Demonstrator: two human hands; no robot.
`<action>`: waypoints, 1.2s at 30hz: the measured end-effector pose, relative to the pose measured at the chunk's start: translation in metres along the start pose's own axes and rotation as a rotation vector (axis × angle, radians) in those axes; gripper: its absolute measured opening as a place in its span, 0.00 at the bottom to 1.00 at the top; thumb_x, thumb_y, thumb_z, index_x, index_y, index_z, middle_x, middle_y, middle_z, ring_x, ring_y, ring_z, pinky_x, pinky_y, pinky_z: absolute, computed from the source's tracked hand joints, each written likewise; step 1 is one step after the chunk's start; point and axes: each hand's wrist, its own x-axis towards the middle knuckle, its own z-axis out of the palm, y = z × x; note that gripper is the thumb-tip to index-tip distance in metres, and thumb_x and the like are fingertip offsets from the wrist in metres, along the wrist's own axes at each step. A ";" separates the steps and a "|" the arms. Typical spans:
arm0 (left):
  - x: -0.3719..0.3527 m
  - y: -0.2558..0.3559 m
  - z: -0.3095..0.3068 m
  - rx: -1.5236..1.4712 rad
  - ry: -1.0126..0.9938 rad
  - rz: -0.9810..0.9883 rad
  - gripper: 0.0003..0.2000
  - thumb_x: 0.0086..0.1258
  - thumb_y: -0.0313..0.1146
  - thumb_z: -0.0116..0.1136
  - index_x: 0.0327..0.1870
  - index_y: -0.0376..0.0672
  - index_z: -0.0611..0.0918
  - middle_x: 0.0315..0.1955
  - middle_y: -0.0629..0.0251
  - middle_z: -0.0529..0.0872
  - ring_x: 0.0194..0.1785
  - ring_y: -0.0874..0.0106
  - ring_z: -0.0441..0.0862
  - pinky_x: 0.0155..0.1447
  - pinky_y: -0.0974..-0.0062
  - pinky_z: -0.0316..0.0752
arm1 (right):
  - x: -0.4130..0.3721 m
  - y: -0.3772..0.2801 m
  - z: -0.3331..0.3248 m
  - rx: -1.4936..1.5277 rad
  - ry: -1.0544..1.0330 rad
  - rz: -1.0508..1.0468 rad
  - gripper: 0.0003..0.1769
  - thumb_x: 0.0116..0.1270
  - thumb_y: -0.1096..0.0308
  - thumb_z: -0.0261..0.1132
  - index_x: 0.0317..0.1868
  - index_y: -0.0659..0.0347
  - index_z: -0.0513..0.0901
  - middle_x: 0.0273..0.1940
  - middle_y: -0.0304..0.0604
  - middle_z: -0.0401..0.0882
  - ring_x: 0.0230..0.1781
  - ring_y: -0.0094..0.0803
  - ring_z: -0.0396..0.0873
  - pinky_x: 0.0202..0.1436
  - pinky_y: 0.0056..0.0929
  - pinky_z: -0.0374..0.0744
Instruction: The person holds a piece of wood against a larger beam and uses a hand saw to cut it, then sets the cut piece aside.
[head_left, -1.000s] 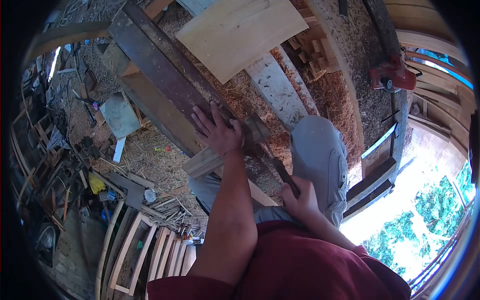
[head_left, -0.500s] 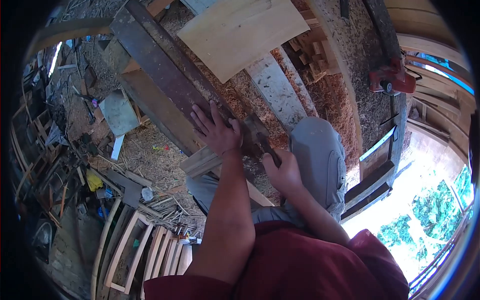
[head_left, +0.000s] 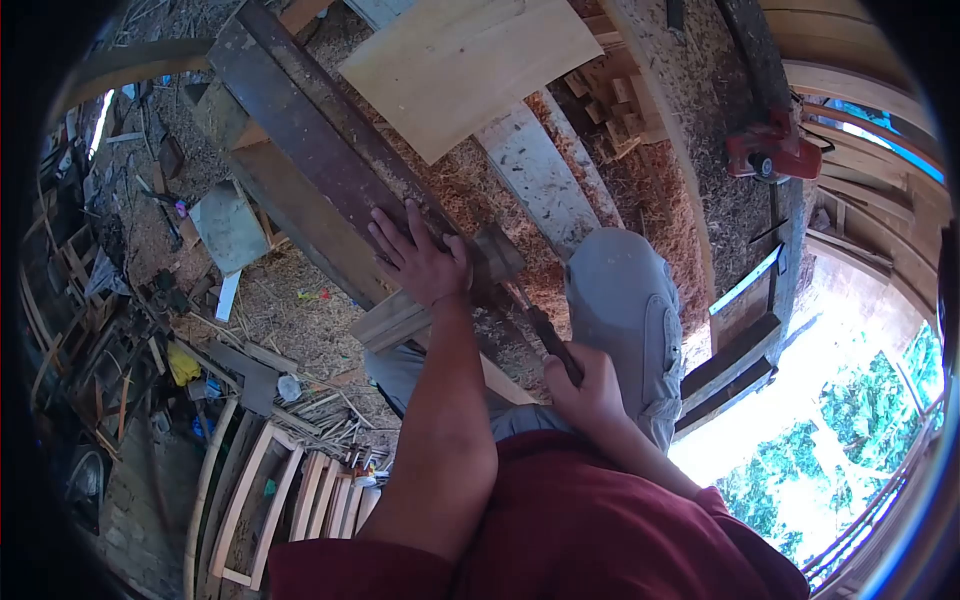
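My left hand (head_left: 425, 258) lies flat with spread fingers on the dark plank bench (head_left: 315, 150), its heel over a short wooden piece (head_left: 390, 322). That piece lies crosswise on the bench, and its other end (head_left: 497, 254) shows to the right of my thumb. In my right hand (head_left: 588, 388) is the dark handle of a handsaw (head_left: 545, 330), fingers wrapped round it. The thin blade, seen nearly edge-on, runs up to the right end of the wooden piece. My right hand is close to my knee.
A pale plywood sheet (head_left: 470, 70) lies beyond the bench. A red power tool (head_left: 775, 150) sits at the right. Wooden frames (head_left: 262, 500) stand at lower left, near scattered scraps. Shavings cover the ground around a whitish board (head_left: 540, 175).
My right hand has drawn the handsaw back toward my body, showing more blade. My left hand stays on the wood; the whole view has shifted slightly.
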 end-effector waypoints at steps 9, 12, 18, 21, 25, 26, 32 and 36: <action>0.000 -0.001 0.002 0.047 -0.016 0.003 0.44 0.65 0.47 0.63 0.88 0.62 0.68 0.93 0.50 0.51 0.95 0.47 0.48 0.86 0.28 0.56 | -0.001 0.001 0.003 -0.015 0.003 -0.008 0.21 0.78 0.62 0.67 0.29 0.69 0.78 0.20 0.46 0.69 0.24 0.26 0.70 0.31 0.42 0.71; 0.000 -0.001 0.001 0.031 -0.028 -0.007 0.44 0.65 0.47 0.63 0.88 0.62 0.68 0.93 0.50 0.50 0.95 0.46 0.47 0.86 0.28 0.55 | 0.010 -0.005 0.005 0.030 0.010 0.029 0.20 0.75 0.59 0.70 0.31 0.69 0.81 0.23 0.60 0.80 0.26 0.60 0.85 0.34 0.51 0.80; 0.000 -0.001 -0.001 0.012 -0.021 -0.002 0.43 0.65 0.47 0.63 0.88 0.61 0.69 0.93 0.49 0.50 0.95 0.46 0.47 0.87 0.27 0.54 | 0.020 -0.006 0.018 0.059 0.058 -0.027 0.20 0.76 0.61 0.67 0.29 0.68 0.77 0.20 0.44 0.69 0.22 0.27 0.68 0.30 0.41 0.70; 0.000 0.001 -0.001 0.008 -0.026 -0.006 0.43 0.65 0.47 0.63 0.87 0.61 0.70 0.93 0.49 0.49 0.95 0.46 0.47 0.87 0.27 0.54 | -0.002 0.007 0.007 0.043 0.040 -0.030 0.20 0.76 0.62 0.68 0.29 0.68 0.77 0.20 0.44 0.69 0.22 0.26 0.69 0.30 0.41 0.70; -0.001 0.002 -0.003 0.014 -0.039 -0.021 0.43 0.64 0.47 0.63 0.87 0.60 0.70 0.93 0.49 0.49 0.95 0.45 0.47 0.87 0.28 0.53 | 0.042 0.011 0.030 0.076 0.090 -0.102 0.19 0.77 0.62 0.67 0.30 0.68 0.78 0.19 0.43 0.71 0.22 0.25 0.71 0.29 0.40 0.71; -0.001 0.000 -0.002 0.019 -0.038 -0.018 0.43 0.64 0.47 0.63 0.87 0.60 0.70 0.93 0.49 0.49 0.95 0.45 0.47 0.87 0.28 0.53 | 0.053 0.013 0.036 0.091 0.104 -0.127 0.19 0.77 0.63 0.67 0.30 0.68 0.79 0.20 0.43 0.71 0.22 0.25 0.71 0.29 0.40 0.70; 0.000 0.000 0.001 0.006 -0.019 -0.001 0.43 0.64 0.46 0.63 0.87 0.60 0.70 0.93 0.48 0.49 0.95 0.45 0.47 0.87 0.28 0.54 | 0.001 0.017 0.003 0.073 0.008 -0.010 0.19 0.79 0.63 0.67 0.32 0.71 0.79 0.20 0.46 0.71 0.22 0.26 0.67 0.28 0.41 0.69; 0.000 0.001 -0.004 0.004 -0.038 -0.004 0.44 0.64 0.46 0.63 0.87 0.60 0.69 0.93 0.48 0.50 0.94 0.44 0.48 0.87 0.28 0.54 | 0.056 0.009 0.034 0.070 0.122 -0.114 0.19 0.73 0.60 0.72 0.30 0.68 0.82 0.22 0.59 0.79 0.21 0.56 0.81 0.30 0.48 0.76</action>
